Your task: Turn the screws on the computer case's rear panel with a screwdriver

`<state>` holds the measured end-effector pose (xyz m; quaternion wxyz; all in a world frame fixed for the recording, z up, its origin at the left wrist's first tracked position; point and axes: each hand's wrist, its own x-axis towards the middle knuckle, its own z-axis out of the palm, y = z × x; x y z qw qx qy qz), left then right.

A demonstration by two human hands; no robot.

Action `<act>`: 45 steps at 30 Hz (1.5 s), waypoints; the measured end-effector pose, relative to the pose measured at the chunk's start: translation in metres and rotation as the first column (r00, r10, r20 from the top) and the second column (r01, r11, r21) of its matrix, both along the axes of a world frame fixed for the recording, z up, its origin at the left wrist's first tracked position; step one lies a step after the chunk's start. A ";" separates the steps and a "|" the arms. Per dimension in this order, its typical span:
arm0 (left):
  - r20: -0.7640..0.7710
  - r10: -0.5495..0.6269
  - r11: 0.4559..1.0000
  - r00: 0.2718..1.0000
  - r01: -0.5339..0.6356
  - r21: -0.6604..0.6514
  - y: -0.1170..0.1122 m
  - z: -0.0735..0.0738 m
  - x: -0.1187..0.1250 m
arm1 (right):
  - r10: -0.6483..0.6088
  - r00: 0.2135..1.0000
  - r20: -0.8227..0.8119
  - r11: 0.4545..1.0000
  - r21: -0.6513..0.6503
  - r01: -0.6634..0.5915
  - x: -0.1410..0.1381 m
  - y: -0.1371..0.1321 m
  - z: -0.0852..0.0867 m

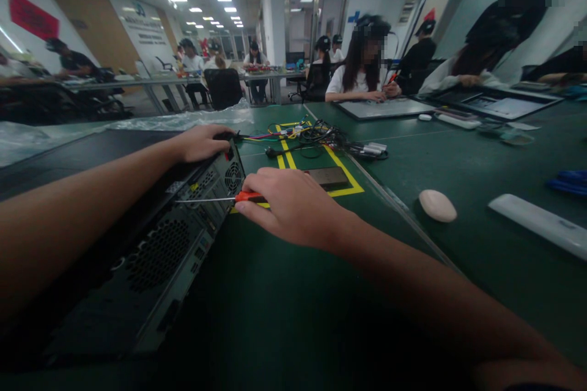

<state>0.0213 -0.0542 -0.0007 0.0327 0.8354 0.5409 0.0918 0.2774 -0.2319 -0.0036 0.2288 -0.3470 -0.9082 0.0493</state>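
Observation:
A black computer case (pixel 110 146) lies on the table at the left, with its metal rear panel (pixel 202 214) of vents, ports and slots turned towards the right. My left hand (pixel 204 143) holds the case at its far rear corner, fingers over the edge. My right hand (pixel 293 204) is closed round the red-and-black handle of a screwdriver (pixel 245 197). The thin shaft points left across the rear panel, its tip by the case's upper edge near the expansion slots. Whether the tip touches a screw I cannot tell.
Beyond my right hand, yellow tape (pixel 353 188) marks the green table (pixel 367 269), with a brownish box (pixel 328 177) and tangled cables (pixel 321 134). A pale mouse (pixel 438 205) and white bar (pixel 541 223) lie right. Across the table, people (pixel 362 67) work on flat panels (pixel 385 107).

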 end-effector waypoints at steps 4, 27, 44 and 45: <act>0.009 -0.001 1.000 1.000 0.001 -0.012 0.001 0.000 0.000 | 0.030 0.999 -0.042 0.999 -0.024 -0.031 0.000 0.000 -0.002; 0.040 -0.010 1.000 0.999 0.009 0.029 0.001 -0.004 -0.001 | 0.045 0.999 -0.030 0.999 -0.010 -0.045 0.003 0.001 0.000; 0.007 0.000 0.999 1.000 0.000 0.035 -0.002 -0.002 0.000 | 0.013 1.000 -0.016 1.000 -0.018 -0.013 0.002 -0.001 0.002; 0.007 0.003 0.999 1.000 -0.003 0.033 -0.002 -0.002 0.000 | 0.012 1.000 -0.012 1.000 -0.017 -0.012 0.002 -0.001 0.002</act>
